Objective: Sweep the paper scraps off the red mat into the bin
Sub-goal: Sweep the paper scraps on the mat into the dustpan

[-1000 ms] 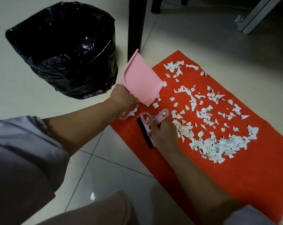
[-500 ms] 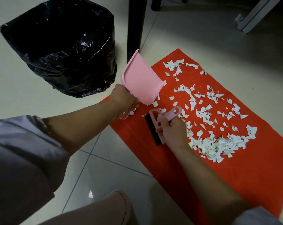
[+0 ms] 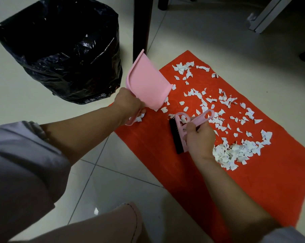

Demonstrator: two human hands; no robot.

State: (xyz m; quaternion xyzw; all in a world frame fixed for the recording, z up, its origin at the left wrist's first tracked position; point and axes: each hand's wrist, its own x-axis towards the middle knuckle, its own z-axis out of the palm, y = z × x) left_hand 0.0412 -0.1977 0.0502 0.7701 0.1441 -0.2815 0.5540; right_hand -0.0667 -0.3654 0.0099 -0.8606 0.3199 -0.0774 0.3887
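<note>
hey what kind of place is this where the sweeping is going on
Probably an indoor room in a home or small office, seen at floor level: glossy pale floor tiles, a dark furniture leg standing by the red mat, and a bin lined with a black plastic bag.

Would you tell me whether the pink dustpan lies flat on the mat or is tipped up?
Tipped up: the left hand holds the dustpan steeply tilted.
</note>
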